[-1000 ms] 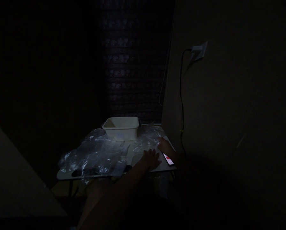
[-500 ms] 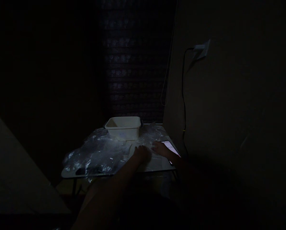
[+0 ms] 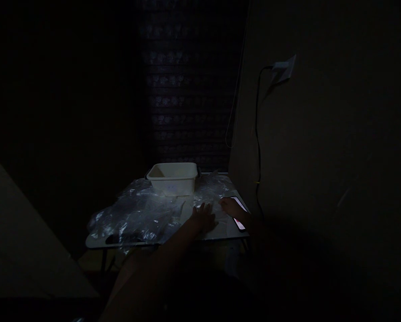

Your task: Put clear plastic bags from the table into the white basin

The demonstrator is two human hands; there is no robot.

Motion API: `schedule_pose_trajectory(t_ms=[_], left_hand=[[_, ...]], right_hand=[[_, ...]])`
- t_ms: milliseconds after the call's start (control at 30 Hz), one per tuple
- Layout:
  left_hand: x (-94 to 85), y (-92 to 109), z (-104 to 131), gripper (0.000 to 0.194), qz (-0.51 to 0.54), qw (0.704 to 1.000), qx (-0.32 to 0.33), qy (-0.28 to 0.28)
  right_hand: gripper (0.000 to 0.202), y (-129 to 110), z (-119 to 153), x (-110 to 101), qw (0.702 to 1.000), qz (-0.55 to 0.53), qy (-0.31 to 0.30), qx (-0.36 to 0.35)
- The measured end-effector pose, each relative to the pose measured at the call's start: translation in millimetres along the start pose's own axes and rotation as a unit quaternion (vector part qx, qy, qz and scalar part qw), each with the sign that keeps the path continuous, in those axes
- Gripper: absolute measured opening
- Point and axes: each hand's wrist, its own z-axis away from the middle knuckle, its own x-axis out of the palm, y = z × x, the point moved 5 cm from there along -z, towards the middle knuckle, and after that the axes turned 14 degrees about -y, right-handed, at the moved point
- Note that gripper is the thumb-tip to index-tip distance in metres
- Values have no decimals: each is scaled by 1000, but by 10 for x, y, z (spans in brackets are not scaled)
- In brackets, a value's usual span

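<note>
Fingers spread, my left hand [image 3: 203, 216] rests low over the front right part of the white folding table [image 3: 96, 243], holding nothing that I can see. My right hand [image 3: 232, 208] reaches in from the right, partly covering a lit phone [image 3: 240, 225] on the table. Its fingertips point left by the edge of clear plastic sheeting [image 3: 212, 185]; darkness hides whether they grip it. More crumpled clear plastic [image 3: 136, 214] spreads over the table's left side. Behind my hands stands a white plastic tub [image 3: 175, 185] with dark handles.
The room is very dark. A patterned dark blind [image 3: 187, 98] hangs behind the table. On the right wall, a black cable [image 3: 257, 120] drops from a plug and socket [image 3: 284, 70]. A pale slanted panel [image 3: 22, 241] stands at the lower left.
My left hand has shifted slightly right, and its fingers have spread. My right hand has moved a little right, further over the phone. The tub stays put.
</note>
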Motion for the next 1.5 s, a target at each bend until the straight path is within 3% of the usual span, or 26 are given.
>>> schedule_pose_trajectory(t_ms=[133,500,767,933,1067,1233,1500], left_hand=[[-14,-53,41,47,2,1000,6,7],[-28,-169,115,41,-22,999,-5,29],[-88,-174,157,45,-39,997,-9,72],[29,31,110,48,-15,996,83,18],[79,64,110,51,-4,996,84,-17],[63,61,116,55,8,997,82,-13],[57,76,131,53,3,996,85,-15]], right_hand=[[22,45,52,-71,980,193,-6,45],[23,-57,104,62,945,323,-34,48],[32,-104,123,112,930,363,-40,49],[29,-146,143,88,928,370,-23,28],[30,-185,182,79,926,376,-42,-12],[38,-219,257,121,913,398,-82,-41],[39,-189,435,159,906,409,-85,-67]])
